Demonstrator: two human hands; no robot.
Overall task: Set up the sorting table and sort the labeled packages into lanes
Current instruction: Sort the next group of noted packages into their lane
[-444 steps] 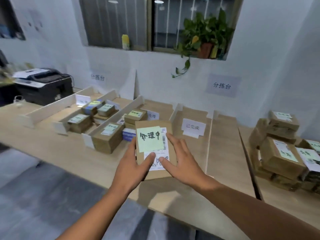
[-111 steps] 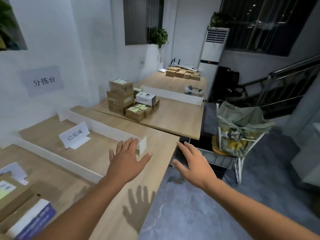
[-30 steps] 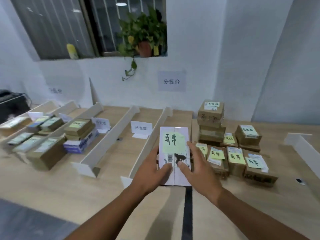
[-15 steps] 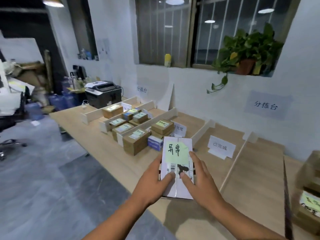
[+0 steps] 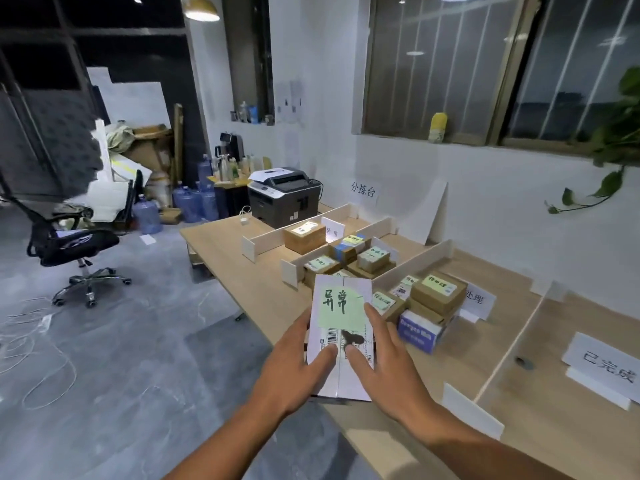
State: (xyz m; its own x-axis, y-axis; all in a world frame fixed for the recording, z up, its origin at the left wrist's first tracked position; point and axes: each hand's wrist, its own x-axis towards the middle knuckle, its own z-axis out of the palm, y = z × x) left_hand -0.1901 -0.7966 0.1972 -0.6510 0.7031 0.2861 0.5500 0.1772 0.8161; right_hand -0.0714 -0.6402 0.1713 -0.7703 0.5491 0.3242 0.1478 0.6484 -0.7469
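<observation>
The sorting table (image 5: 256,289) is set up: white dividers (image 5: 415,259) split it into lanes, each with a standing sign. Three lanes on the left already hold packages. A single brown box (image 5: 304,237) sits in the far-left lane by the 异常 sign (image 5: 332,232), a cluster (image 5: 349,258) fills the next lane, and a stack (image 5: 436,292) stands in the third. At the right is the 已完成 sign (image 5: 604,367).

The white package (image 5: 346,382) is held above the table's near edge, in front of the second and third lanes. The left hand (image 5: 294,368) and right hand (image 5: 391,368) both grip it, fingers along its sides and thumbs pressed on top. Its green note (image 5: 341,304) reads 异常 — so it likely belongs in the far-left lane. Sorting looks well under way, not finished — this package is not yet placed.
</observation>
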